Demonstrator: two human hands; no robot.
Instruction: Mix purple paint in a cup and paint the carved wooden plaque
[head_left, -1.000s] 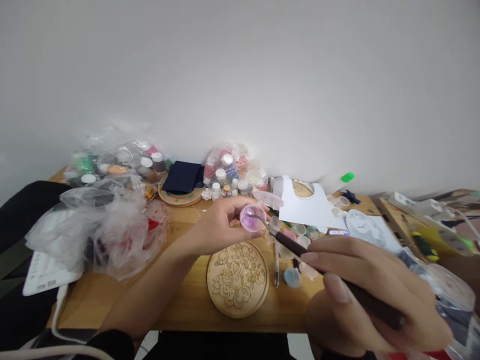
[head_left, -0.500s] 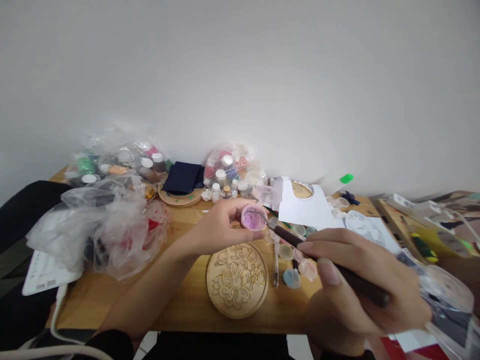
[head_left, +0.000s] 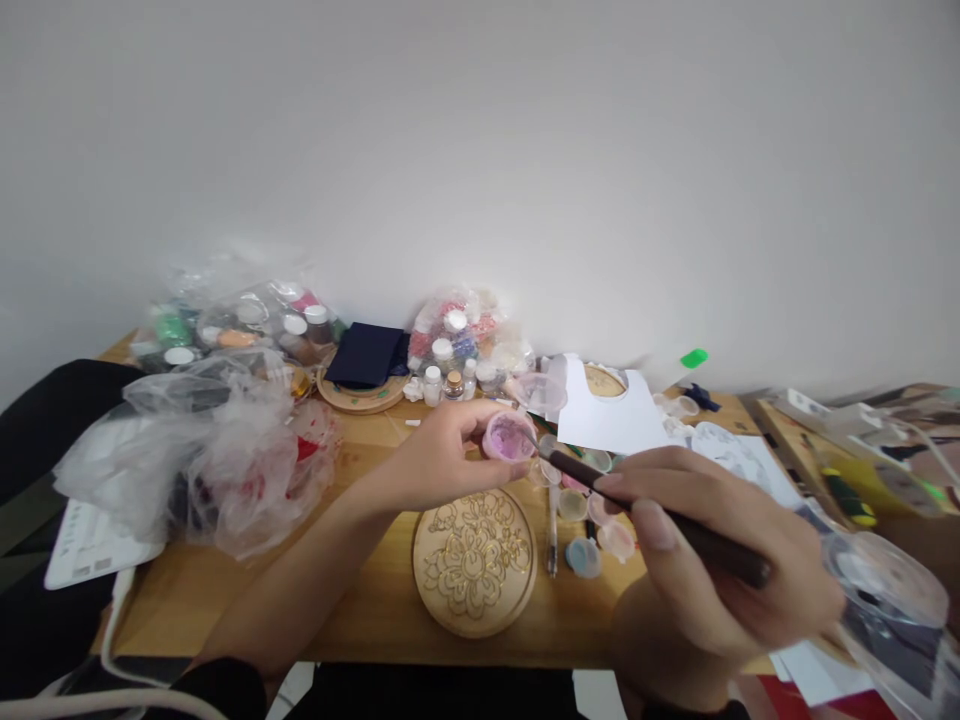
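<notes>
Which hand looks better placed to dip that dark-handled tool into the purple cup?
Probably the right hand: it holds the dark-handled tool, whose metal end points toward the purple cup. The left hand is busy holding that cup.

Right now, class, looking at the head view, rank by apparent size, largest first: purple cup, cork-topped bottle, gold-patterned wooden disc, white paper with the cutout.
1. Gold-patterned wooden disc
2. White paper
3. Purple cup
4. Cork-topped bottle
</notes>
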